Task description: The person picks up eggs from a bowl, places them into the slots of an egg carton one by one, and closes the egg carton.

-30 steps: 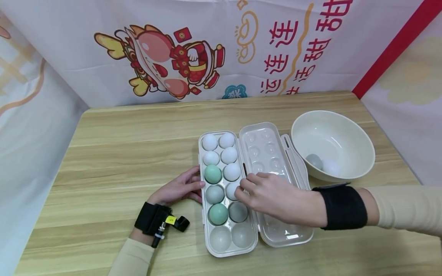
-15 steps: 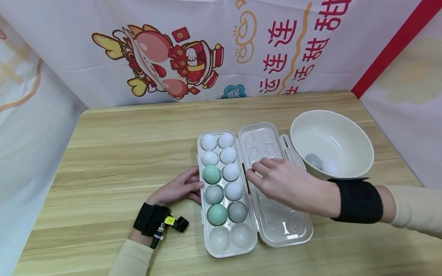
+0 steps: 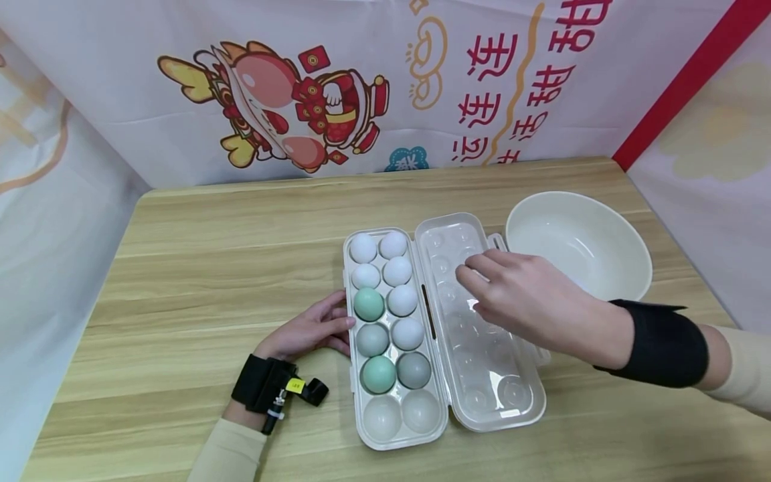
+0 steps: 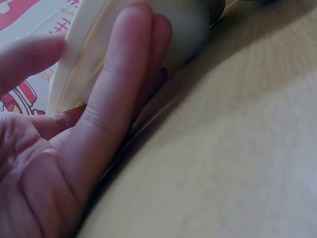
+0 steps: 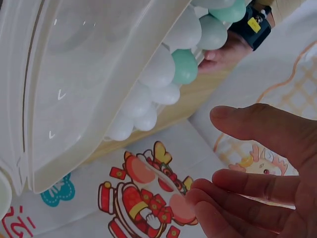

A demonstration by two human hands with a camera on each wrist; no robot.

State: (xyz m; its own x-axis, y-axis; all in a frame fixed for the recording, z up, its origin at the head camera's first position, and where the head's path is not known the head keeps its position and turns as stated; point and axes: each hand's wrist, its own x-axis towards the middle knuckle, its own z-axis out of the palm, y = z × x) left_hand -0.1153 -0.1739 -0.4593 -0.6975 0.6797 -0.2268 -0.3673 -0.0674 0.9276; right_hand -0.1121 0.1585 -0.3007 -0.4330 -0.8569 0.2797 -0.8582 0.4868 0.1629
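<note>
A cream egg carton lies with its clear lid folded back to the right. Several white eggs, green eggs and greyish eggs sit in its two rows; the nearest pair of cups holds none. My left hand rests at the carton's left side. In the left wrist view its fingers stretch along the wall, thumb at the rim. Over the lid hovers my right hand, nothing between its loosely bent fingers; in the right wrist view thumb and fingers stand apart.
A large cream bowl stands right of the lid, its near side hidden behind my right hand. Wooden tabletop stretches left of the carton. A printed cloth hangs along the back edge.
My right hand has drawn away from a white egg in the carton, rising rightward over the lid toward the bowl. That egg stays in its cup. My left hand keeps its place.
</note>
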